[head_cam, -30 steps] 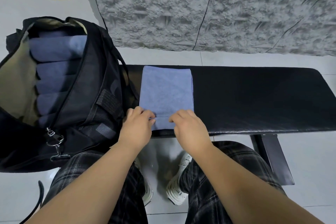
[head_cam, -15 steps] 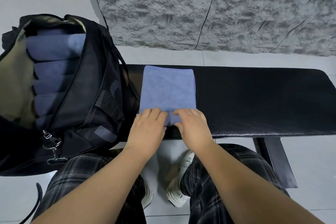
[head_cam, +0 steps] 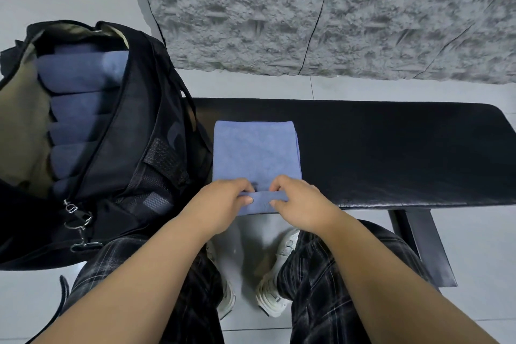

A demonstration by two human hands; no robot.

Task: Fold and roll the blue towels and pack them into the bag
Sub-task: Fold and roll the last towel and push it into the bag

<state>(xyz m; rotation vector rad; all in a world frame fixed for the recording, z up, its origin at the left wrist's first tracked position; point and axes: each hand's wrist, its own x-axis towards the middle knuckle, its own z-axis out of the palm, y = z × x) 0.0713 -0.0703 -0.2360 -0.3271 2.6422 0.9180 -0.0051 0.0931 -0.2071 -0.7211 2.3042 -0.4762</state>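
A folded blue towel [head_cam: 255, 153] lies flat on the black bench [head_cam: 391, 148], just right of the bag. Its near end is turned over into a small roll at the bench's front edge. My left hand [head_cam: 223, 204] pinches the left part of that roll, thumb in front and fingers curled over the top. My right hand [head_cam: 300, 201] grips the right part the same way. The black bag [head_cam: 134, 131] stands open at the left, with several rolled blue towels [head_cam: 81, 109] stacked inside against its tan lining.
The bench's right half is bare black padding, and its metal leg [head_cam: 421, 246] stands at the lower right. A rough grey stone wall [head_cam: 335, 8] runs behind. My knees in plaid trousers and white shoes [head_cam: 275, 282] are below the bench edge. Metal clips [head_cam: 76, 218] hang from the bag's front.
Both hands have curled over the towel's near end and turned it into a first small roll. The view has shifted a little; the bag stays put.
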